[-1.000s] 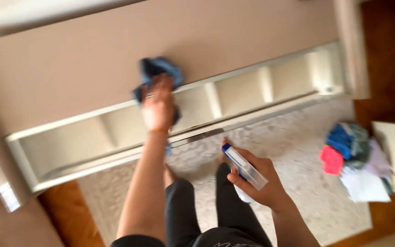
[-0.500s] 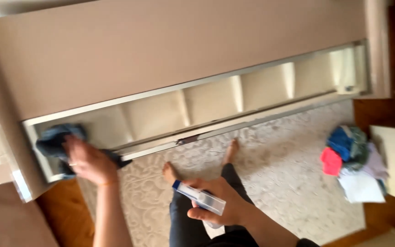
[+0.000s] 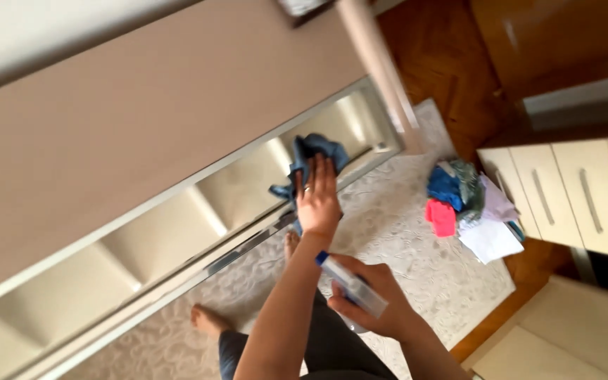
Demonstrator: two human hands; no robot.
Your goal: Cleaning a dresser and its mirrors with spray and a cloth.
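Left hand (image 3: pixel 318 200) lies flat and spread, fingers straight and pointing away from the person, pressing a crumpled blue cloth (image 3: pixel 311 158) against the inner face of an open drawer (image 3: pixel 177 218); the cloth bunches out above the fingertips and trails down past the thumb side, so the hand pins it rather than closing round it. That spot is toward the right end of the long, shallow drawer, which runs slantwise across the view, its pale inside split by upright dividers into a row of compartments, with a metal strip along its front edge. Above the drawer spreads the broad beige top of the cabinet (image 3: pixel 142 119). Right hand (image 3: pixel 374 302) is closed around a spray bottle (image 3: pixel 352 285) with a blue cap at its upper end and a clear, whitish body; the fingers wrap the body while the bottle lies tilted, cap toward the left forearm and just beside it, held well short of the drawer. Below the hands, both bare feet stand on a pale patterned rug (image 3: pixel 416 239), one foot (image 3: pixel 209 320) to the left and the other (image 3: pixel 290 245) partly hidden behind the left wrist. On the rug to the right sits a heap of cloths (image 3: pixel 469 211) in blue, pink, green and white, close to a cream chest of drawers (image 3: pixel 571 193) with long bar handles, and wooden flooring shows beyond the rug's edge.
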